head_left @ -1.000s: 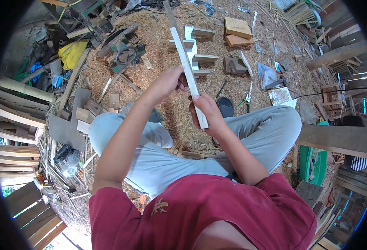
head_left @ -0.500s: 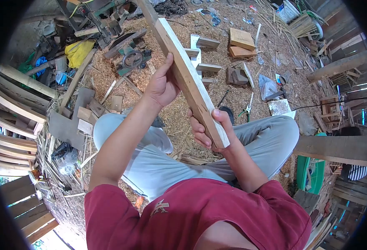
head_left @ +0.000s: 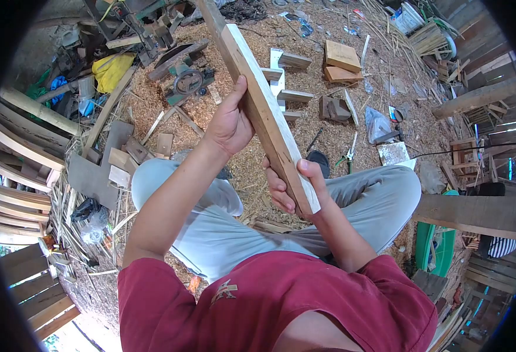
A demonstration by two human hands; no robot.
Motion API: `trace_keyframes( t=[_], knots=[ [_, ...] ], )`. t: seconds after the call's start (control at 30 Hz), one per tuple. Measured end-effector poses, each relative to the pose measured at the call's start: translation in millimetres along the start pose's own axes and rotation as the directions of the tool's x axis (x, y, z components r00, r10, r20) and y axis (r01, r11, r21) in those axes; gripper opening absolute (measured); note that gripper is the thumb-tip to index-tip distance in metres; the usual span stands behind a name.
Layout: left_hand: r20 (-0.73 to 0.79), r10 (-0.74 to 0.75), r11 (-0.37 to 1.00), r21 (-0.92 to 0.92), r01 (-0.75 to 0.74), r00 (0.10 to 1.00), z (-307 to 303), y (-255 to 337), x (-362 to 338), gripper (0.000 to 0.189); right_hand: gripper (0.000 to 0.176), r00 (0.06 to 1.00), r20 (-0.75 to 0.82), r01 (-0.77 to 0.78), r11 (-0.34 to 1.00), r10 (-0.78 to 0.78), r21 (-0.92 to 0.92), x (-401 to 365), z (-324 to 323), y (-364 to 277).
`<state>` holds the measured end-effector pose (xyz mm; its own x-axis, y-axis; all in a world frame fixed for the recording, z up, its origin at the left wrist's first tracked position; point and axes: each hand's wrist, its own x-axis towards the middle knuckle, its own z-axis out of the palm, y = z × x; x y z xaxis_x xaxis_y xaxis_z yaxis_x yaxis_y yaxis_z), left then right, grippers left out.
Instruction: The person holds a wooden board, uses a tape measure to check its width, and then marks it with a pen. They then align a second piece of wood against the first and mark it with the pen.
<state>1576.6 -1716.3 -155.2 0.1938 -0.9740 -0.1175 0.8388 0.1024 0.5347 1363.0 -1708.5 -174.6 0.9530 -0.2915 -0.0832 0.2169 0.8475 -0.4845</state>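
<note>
A long squared wooden bar [head_left: 266, 114] slants across the middle of the head view, its near end over my lap and its far end running out at the top. One face is pale, the adjoining one browner. My left hand [head_left: 232, 121] grips it about midway, thumb along the near side and fingers hidden behind the wood. Close to the lower end, my right hand [head_left: 298, 183] wraps round it, thumb on the pale face and fingertips on the brown side. Beyond the bar, a pale piece with several wooden prongs [head_left: 278, 79] lies on the shavings.
Wooden blocks [head_left: 342, 56] are stacked ahead to the right, near a dark block [head_left: 334, 110] and green-handled pliers [head_left: 348, 157]. At the left lie a metal machine part with a round wheel [head_left: 187, 82] and a yellow bag [head_left: 111, 73]. A green basin [head_left: 444, 249] stands at the right.
Both hands keep their grip on the wooden bar, which is almost in the same place. The view has shifted very slightly.
</note>
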Motion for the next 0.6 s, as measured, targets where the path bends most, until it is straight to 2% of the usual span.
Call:
trace_keyframes(
  t=[0.27,0.6],
  knots=[
    [0.051,-0.032,0.997,-0.075,0.036,0.998,-4.2,0.6,1.2,0.048,0.069,1.0,-0.022,0.007,0.997,-0.009,-0.074,-3.0,-0.4,0.7],
    [0.075,-0.019,1.0,-0.023,0.021,0.997,-2.4,1.3,-1.8,0.05,0.069,1.0,-0.026,0.004,0.998,-0.006,-0.065,-5.3,3.5,1.9]
  ],
)
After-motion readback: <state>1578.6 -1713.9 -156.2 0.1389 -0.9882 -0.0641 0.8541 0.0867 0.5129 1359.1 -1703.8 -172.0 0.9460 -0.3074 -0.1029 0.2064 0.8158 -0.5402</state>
